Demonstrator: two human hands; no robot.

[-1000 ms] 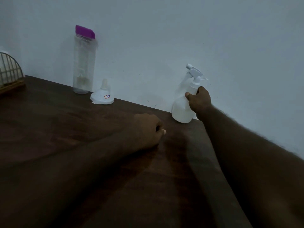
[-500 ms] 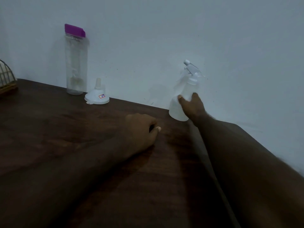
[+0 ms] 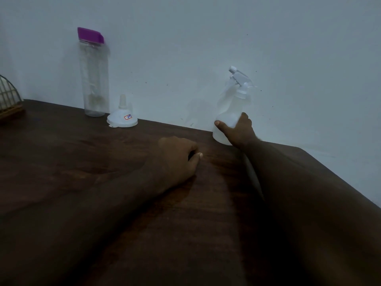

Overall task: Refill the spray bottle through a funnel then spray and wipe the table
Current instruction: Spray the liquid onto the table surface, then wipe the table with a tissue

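In dim light at a dark wooden table (image 3: 103, 172) set against a pale wall (image 3: 206, 38), a person's right hand (image 3: 237, 132) is gripping the lower body of a translucent white spray bottle (image 3: 231, 108), with the thumb wrapping round its left side and the fingers curling round the right. The bottle is sitting at the table's back edge, close to the wall, with its trigger head on and its nozzle pointing up and to the left; it is tilting slightly, and whether its base is resting on the wood cannot be told. The left hand (image 3: 177, 157) is lying on the tabletop near the middle, well apart from the bottle, its fingers tucking under into a loose fist with the thumb tip showing pale at the front, and nothing is showing in its grasp. Farther left along the wall a white funnel (image 3: 122, 118) is sitting upside down, wide mouth on the table and spout pointing up, a small sticker on its side, just beside a tall clear bottle (image 3: 93, 79) that is wearing a purple lid. A wire basket (image 3: 9, 100) is peeking in at the left edge.
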